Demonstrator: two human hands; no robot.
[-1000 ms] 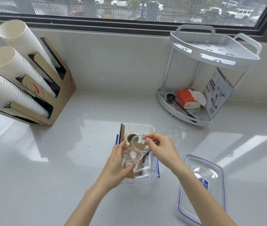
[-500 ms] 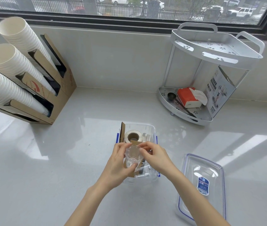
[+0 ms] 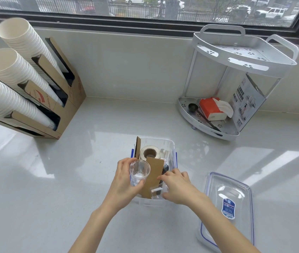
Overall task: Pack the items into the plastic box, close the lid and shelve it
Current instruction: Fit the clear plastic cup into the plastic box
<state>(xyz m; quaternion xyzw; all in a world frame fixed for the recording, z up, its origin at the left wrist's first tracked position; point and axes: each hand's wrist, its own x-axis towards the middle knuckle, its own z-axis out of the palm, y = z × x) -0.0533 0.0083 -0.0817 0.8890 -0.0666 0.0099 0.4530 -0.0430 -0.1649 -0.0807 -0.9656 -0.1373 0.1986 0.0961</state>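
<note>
A clear plastic box [image 3: 170,145] with blue latches stands on the counter in front of me. Inside it are a roll of tape [image 3: 149,152], brown cardboard pieces [image 3: 153,175] and small dark items. My left hand [image 3: 125,183] grips clear plastic cups [image 3: 139,171] upright at the box's left side. My right hand [image 3: 177,187] reaches into the box's near right corner, fingers curled among the contents; what they touch is hidden. The clear lid [image 3: 227,207] with blue seal lies upside down to the right of the box.
A cardboard dispenser [image 3: 57,99] with three stacks of white paper cups stands at the back left. A white two-tier corner rack [image 3: 236,73] at the back right holds a tissue pack [image 3: 211,108], a black scoop and a printed box. A window runs behind.
The cups moved left and sit upright in my left hand alone. My right hand let go of them and dropped into the box's near right corner.
</note>
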